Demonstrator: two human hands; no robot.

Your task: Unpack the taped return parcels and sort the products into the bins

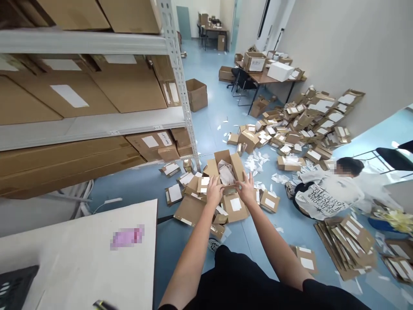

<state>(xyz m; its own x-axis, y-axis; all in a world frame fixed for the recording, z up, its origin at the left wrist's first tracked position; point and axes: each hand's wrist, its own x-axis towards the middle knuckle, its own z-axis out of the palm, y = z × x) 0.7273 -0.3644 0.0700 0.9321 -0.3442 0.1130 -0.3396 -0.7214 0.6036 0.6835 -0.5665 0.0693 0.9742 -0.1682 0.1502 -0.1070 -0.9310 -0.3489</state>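
My left hand (214, 190) and my right hand (246, 187) reach forward, fingers closed on opposite ends of a small cardboard box (229, 189). Just beyond it an open carton (238, 165) stands with its flaps up and whitish paper (226, 174) inside. Below my hands lies a cardboard piece with a white label (235, 204). Flattened cardboard (190, 210) spreads out to the left of my left forearm. Whether the small box touches the open carton, I cannot tell.
Loaded shelving (176, 51) rises at left, above a white table (135, 267). A person (329, 189) sits low at right beside stacked flattened cardboard (345, 245). Heaped boxes (290, 129) and paper scraps (256, 161) cover the floor ahead. Farther back stands a desk (264, 78).
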